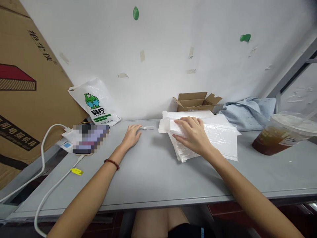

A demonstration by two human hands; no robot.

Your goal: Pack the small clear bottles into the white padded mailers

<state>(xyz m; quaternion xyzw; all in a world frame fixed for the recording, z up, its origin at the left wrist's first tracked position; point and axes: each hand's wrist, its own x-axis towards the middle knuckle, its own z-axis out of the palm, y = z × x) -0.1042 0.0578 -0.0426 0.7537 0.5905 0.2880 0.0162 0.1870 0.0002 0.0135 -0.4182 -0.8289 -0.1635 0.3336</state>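
Note:
My right hand [192, 134] is closed around a thick white packet [174, 128], thumb at its near side and fingers over its top. The palm hides much of it, so I cannot tell its exact kind. Beneath it lies a pile of white bubble mailers [221, 140]. My left hand [131, 135] rests on the grey table, thumb and fingers apart, a dark red bead bracelet on its wrist. Just beyond its fingertips lies a small, slim white piece [148, 128] with a clear end; whether a fingertip touches it I cannot tell.
At the left are a blurred phone [91, 140] on a white cable [53, 188], a printed white bag [95, 102] and a large carton [37, 82]. Behind the mailers stands an open cardboard box [195, 102]. A pale blue cloth bag [249, 112] and a drink cup [274, 135] are at the right.

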